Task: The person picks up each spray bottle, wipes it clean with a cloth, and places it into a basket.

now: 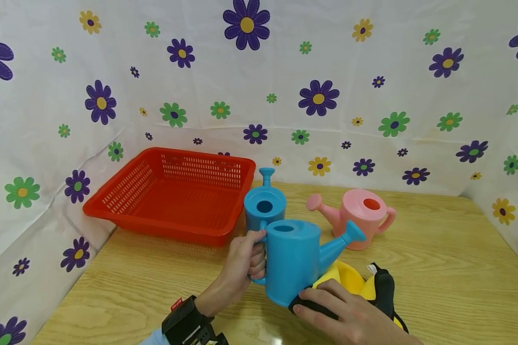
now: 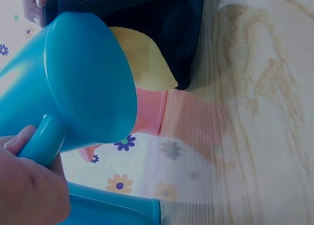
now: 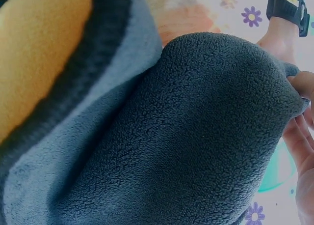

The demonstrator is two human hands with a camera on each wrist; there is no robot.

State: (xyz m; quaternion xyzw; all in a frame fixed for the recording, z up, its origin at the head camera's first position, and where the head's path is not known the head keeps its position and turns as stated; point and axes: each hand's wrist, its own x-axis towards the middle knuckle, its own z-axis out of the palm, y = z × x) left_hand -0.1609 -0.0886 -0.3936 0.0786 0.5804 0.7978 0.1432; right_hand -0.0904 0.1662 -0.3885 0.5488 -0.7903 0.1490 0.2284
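Observation:
My left hand grips the handle of a blue watering can, which is raised off the table with its spout toward the right. In the left wrist view the can's bottom faces the camera. My right hand pinches the edge of a yellow and dark grey cloth right at the can's lower side. Thick, fuzzy dark fabric fills most of the right wrist view and hides much of the can there. The rest of the cloth hangs in folds down to the wooden table.
A second blue watering can stands just behind the held one. Farther right is a pink watering can, its spout pointing left. The red plastic basket sits at the back left. A flower-printed sheet hangs behind the table.

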